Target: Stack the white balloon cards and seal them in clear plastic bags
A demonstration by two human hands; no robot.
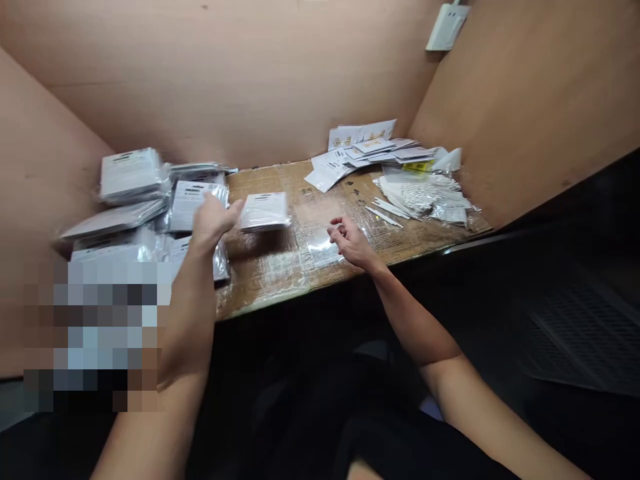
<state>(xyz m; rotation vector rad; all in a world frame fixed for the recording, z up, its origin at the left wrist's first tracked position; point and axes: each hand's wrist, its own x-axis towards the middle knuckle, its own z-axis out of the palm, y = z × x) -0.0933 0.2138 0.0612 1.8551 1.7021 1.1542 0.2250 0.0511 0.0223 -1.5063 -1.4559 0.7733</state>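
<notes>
My left hand point(213, 223) reaches over the left part of the wooden bench point(270, 267) and grips a white packet in clear wrap point(265, 211) by its left edge, just above the bench top. My right hand point(350, 241) rests near the bench's middle with fingers curled on a clear plastic sleeve point(323, 245) that lies flat on the wood. Stacks of similar wrapped white packets point(135, 200) are piled beside and behind my left hand.
White cards and small bags point(365, 153) lie at the back right, beside a heap of clear bags and white strips point(425, 197). Brown board walls enclose the bench on three sides. A white socket point(447, 27) hangs at the top right. A blurred patch covers the lower left.
</notes>
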